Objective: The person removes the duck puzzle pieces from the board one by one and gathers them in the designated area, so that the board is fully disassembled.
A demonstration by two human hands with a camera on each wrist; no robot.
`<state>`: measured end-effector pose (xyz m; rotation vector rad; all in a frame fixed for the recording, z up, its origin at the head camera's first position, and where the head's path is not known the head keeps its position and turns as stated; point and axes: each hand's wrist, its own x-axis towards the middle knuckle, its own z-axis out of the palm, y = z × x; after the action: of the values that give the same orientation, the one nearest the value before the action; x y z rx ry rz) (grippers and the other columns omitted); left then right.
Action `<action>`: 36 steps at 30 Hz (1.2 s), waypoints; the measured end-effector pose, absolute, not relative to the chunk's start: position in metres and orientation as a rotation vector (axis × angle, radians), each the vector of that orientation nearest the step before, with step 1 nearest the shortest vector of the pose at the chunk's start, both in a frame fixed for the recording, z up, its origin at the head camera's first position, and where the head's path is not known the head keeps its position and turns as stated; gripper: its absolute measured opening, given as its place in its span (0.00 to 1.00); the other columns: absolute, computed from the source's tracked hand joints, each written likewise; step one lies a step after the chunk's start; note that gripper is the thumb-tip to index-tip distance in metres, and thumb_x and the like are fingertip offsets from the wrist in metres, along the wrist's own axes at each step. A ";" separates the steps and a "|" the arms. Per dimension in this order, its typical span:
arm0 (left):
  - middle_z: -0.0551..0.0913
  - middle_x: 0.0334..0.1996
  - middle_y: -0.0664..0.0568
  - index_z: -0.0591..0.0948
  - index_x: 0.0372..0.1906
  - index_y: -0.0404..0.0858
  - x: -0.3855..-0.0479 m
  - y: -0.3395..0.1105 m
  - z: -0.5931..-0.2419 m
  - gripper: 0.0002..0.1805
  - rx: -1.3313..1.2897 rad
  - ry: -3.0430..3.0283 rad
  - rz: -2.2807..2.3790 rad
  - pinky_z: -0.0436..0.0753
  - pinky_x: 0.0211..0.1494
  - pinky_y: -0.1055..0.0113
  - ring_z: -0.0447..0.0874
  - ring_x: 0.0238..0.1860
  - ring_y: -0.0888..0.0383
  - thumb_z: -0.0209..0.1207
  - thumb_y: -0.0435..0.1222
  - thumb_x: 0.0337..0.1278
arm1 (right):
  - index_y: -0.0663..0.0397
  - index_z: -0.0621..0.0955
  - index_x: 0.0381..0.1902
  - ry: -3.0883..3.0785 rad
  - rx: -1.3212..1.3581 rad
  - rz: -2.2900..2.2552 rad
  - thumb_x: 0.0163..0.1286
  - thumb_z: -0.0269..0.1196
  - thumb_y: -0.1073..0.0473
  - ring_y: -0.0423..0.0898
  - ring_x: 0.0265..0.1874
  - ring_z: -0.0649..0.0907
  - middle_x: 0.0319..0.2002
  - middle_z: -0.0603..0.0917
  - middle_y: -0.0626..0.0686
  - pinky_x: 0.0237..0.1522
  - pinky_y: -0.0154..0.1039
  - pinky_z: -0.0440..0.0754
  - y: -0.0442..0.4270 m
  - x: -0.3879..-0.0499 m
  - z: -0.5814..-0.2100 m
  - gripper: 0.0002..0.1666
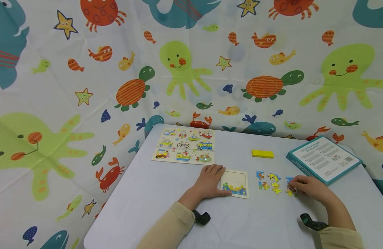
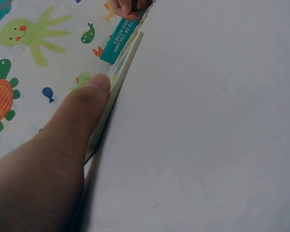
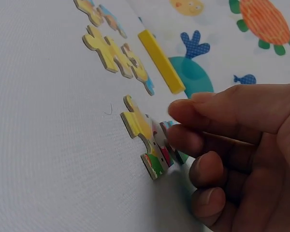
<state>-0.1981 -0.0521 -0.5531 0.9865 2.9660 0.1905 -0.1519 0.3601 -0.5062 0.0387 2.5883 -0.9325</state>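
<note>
Your left hand [image 1: 208, 183] is unclenched at the 9 o'clock side of the puzzle tray [image 1: 236, 177], its thumb on the 6 o'clock edge, probably to stop it sliding on the counter [image 1: 241, 221]. Your right hand [image 1: 309, 187] bends its fingers over the 3 o'clock end of the loose pieces [image 1: 276, 188]; I can't tell whether it pinches one. They lie at the tray's 3 o'clock, likely spaced for easy picking. The tray looks nearly square, its sides pointing roughly to 12; the fitted strip [image 1: 236, 191] inside runs lengthwise from 9 to 3, nearest you.
</note>
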 end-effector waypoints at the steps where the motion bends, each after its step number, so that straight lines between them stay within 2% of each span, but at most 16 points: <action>1: 0.61 0.75 0.57 0.58 0.78 0.49 -0.198 -0.052 -0.553 0.59 0.987 2.967 0.191 0.58 0.76 0.50 0.55 0.76 0.53 0.42 0.81 0.45 | 0.52 0.82 0.46 2.592 0.038 -0.935 0.74 0.55 0.39 0.45 0.31 0.74 0.30 0.77 0.50 0.30 0.37 0.70 0.360 -0.152 -0.506 0.24; 9: 0.61 0.75 0.57 0.58 0.78 0.49 -0.198 -0.052 -0.551 0.59 0.977 2.959 0.182 0.58 0.77 0.50 0.54 0.76 0.53 0.43 0.81 0.45 | 0.51 0.81 0.50 2.616 0.014 -0.948 0.73 0.54 0.36 0.47 0.34 0.75 0.32 0.77 0.52 0.31 0.39 0.70 0.341 -0.159 -0.499 0.27; 13: 0.61 0.75 0.56 0.58 0.78 0.49 -0.198 -0.052 -0.551 0.59 0.978 2.957 0.182 0.57 0.76 0.50 0.54 0.77 0.53 0.43 0.81 0.45 | 0.50 0.80 0.52 2.604 -0.015 -0.971 0.72 0.55 0.35 0.48 0.34 0.75 0.37 0.78 0.52 0.31 0.40 0.71 0.325 -0.164 -0.493 0.27; 21: 0.61 0.75 0.57 0.58 0.78 0.49 -0.199 -0.052 -0.552 0.60 0.975 2.960 0.187 0.57 0.77 0.51 0.54 0.76 0.54 0.43 0.81 0.44 | 0.48 0.82 0.50 2.617 -0.154 -0.997 0.72 0.59 0.43 0.49 0.39 0.76 0.45 0.81 0.52 0.37 0.39 0.76 0.284 -0.179 -0.487 0.18; 28: 0.61 0.75 0.57 0.58 0.78 0.49 -0.199 -0.053 -0.554 0.61 0.977 2.959 0.185 0.57 0.77 0.51 0.54 0.76 0.54 0.42 0.82 0.43 | 0.48 0.82 0.48 2.602 -0.233 -1.018 0.72 0.61 0.50 0.48 0.36 0.77 0.44 0.82 0.52 0.37 0.39 0.79 0.245 -0.187 -0.484 0.13; 36: 0.60 0.75 0.57 0.58 0.78 0.49 -0.199 -0.055 -0.555 0.61 0.980 2.952 0.195 0.56 0.77 0.50 0.54 0.77 0.54 0.42 0.83 0.42 | 0.50 0.82 0.50 2.562 -0.336 -1.052 0.72 0.60 0.53 0.46 0.34 0.78 0.41 0.82 0.50 0.37 0.38 0.80 0.210 -0.193 -0.486 0.12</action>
<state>-0.1992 -0.0546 -0.5545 0.9797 2.9523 0.1948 -0.1926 0.2100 -0.4859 -0.3362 2.5616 -1.0515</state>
